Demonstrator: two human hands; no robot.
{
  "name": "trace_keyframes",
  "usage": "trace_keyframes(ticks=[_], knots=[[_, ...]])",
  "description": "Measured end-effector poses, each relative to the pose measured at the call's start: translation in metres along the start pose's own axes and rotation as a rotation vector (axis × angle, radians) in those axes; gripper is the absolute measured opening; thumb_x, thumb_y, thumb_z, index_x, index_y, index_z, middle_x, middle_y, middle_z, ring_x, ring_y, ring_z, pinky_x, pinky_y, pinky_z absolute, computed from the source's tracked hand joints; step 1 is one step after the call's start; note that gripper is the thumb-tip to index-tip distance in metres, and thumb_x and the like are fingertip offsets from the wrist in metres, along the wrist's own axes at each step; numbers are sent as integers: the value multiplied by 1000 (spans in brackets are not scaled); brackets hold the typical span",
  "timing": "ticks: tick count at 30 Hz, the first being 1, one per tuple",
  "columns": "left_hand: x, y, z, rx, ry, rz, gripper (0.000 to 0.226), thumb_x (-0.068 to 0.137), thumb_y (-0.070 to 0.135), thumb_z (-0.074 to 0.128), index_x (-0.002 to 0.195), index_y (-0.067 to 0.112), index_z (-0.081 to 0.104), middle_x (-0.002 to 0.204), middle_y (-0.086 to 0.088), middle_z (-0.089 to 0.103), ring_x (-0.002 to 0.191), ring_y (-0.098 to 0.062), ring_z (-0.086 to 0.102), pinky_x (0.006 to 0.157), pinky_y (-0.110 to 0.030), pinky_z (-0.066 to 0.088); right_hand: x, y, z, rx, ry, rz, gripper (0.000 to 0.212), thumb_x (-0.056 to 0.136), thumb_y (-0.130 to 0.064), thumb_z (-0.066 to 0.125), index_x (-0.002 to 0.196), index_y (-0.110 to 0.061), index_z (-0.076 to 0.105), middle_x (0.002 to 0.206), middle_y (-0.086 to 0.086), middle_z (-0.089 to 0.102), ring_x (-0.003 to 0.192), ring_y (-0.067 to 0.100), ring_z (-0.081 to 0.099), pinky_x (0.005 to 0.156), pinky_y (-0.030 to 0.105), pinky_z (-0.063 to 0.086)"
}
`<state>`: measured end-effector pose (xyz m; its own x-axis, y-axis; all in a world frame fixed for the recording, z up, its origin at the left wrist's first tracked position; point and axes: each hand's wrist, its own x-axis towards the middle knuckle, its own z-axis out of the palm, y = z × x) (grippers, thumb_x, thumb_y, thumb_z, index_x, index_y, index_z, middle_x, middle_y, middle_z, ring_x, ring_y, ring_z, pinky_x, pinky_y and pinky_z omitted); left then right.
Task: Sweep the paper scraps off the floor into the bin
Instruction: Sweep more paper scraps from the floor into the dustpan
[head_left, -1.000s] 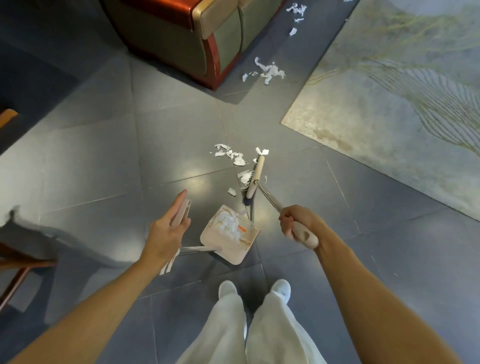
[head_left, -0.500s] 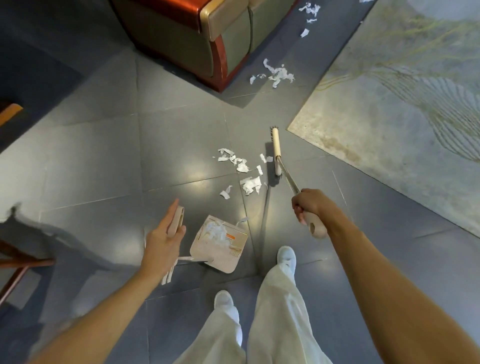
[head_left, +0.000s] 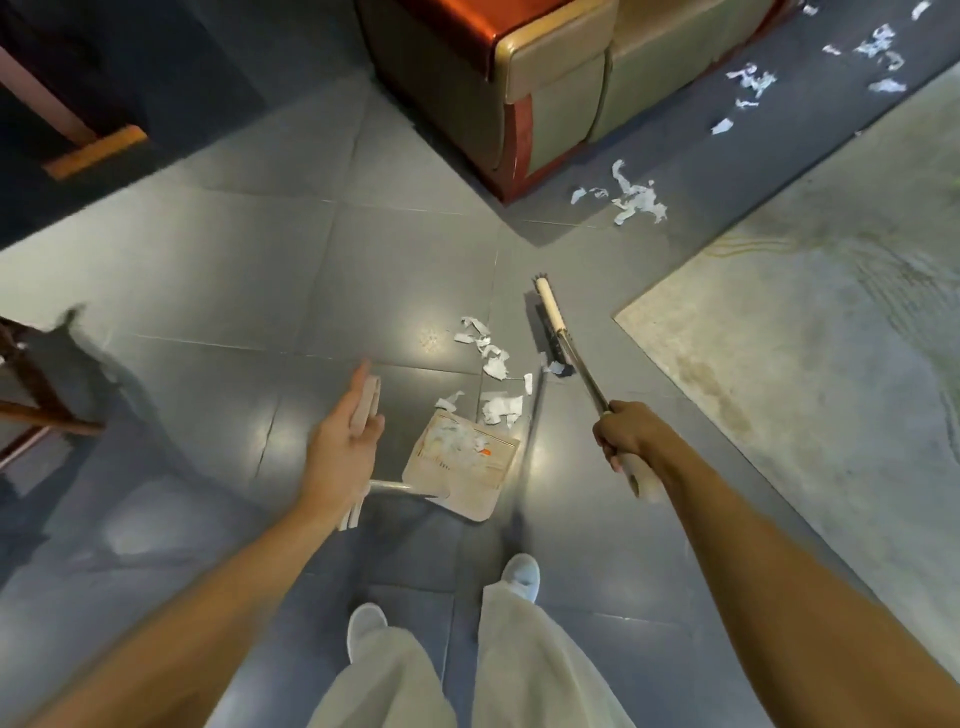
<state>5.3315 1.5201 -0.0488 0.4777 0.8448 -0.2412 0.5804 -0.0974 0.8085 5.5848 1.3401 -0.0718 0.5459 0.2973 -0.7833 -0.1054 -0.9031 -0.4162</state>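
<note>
- Broom (head_left: 551, 317) has swung out past the paper scraps (head_left: 493, 364), away from the dustpan (head_left: 467, 499) mouth
- Right hand (head_left: 631, 441) grips its handle in a fist
- Left hand (head_left: 345, 441), fingers nearly straight, pinches the dustpan handle with its thumb

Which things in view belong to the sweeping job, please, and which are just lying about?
For the job: broom in the right hand; dustpan, its handle held by the left hand; paper scraps by the dustpan; more scraps beside the sofa.
Just there: sofa; rug; wooden frame at the left edge.
</note>
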Motion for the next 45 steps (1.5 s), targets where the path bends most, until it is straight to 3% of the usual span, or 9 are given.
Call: trace_keyframes(ticks=[9, 13, 17, 25, 31, 34, 37, 40, 45], knots=[[-28, -7, -3, -96, -5, -89, 62, 95, 1, 52, 145, 33, 36, 126, 22, 45, 116, 4, 44, 81, 8, 28, 0, 3, 29, 35, -177, 39, 27, 90, -2, 46, 115, -10, 47, 68, 12, 55, 49, 18, 50, 49, 27, 47], [-30, -13, -14, -103, 0, -109, 60, 95, 3, 52, 144, 35, 37, 118, 41, 39, 114, 10, 44, 84, 5, 28, -21, -13, 53, 144, -240, 108, 12, 89, -3, 48, 99, -2, 55, 56, 7, 52, 41, 13, 46, 44, 24, 41], [-31, -24, -34, -117, -9, -114, 61, 95, 5, 53, 142, 40, 36, 137, 18, 45, 124, -3, 45, 103, -16, 31, -42, -29, 50, 202, -246, 162, 12, 89, -2, 50, 95, -2, 60, 57, 8, 52, 41, 12, 44, 43, 22, 40], [-25, -28, -50, -140, 1, -141, 60, 95, 1, 51, 144, 32, 36, 131, 8, 50, 119, -5, 46, 87, 0, 34, -41, -61, 36, 162, -172, 27, 21, 88, 0, 50, 107, -4, 58, 62, 10, 52, 47, 14, 46, 45, 23, 43], [-32, -15, -37, -88, 81, -203, 59, 96, 13, 53, 129, 59, 36, 132, 21, 44, 119, -6, 47, 106, -33, 38, 20, -85, 4, -94, -122, -133, 23, 88, -3, 50, 111, -4, 55, 72, 16, 61, 61, 25, 57, 74, 43, 57], [-37, -8, -20, -87, 102, -256, 61, 97, 16, 52, 123, 67, 32, 129, 31, 43, 125, -20, 52, 103, -49, 40, 62, -94, -13, -130, -158, -142, 27, 89, -2, 48, 116, -3, 53, 69, 14, 59, 56, 22, 54, 69, 39, 56], [-41, -8, -4, -156, 77, -316, 58, 97, 30, 52, 119, 78, 28, 120, 50, 40, 135, -12, 41, 110, -48, 35, 96, -97, -22, -115, -227, -96, 37, 91, 0, 45, 127, -4, 49, 65, 12, 55, 50, 18, 49, 54, 30, 49], [-46, -10, 10, -263, 92, -335, 50, 86, 48, 55, 121, 76, 31, 119, 53, 42, 133, 3, 34, 117, -46, 24, 113, -95, -21, -115, -327, -36, 42, 93, 0, 44, 135, -9, 43, 63, 10, 51, 46, 13, 45, 45, 23, 44], [-51, 6, 20, -202, 163, -334, 66, 99, 21, 50, 112, 82, 30, 121, 48, 42, 131, 0, 41, 110, -50, 32, 114, -75, -13, -370, -436, 38, 62, 86, -1, 56, 143, -21, 39, 80, 13, 59, 55, 17, 50, 63, 30, 51]])
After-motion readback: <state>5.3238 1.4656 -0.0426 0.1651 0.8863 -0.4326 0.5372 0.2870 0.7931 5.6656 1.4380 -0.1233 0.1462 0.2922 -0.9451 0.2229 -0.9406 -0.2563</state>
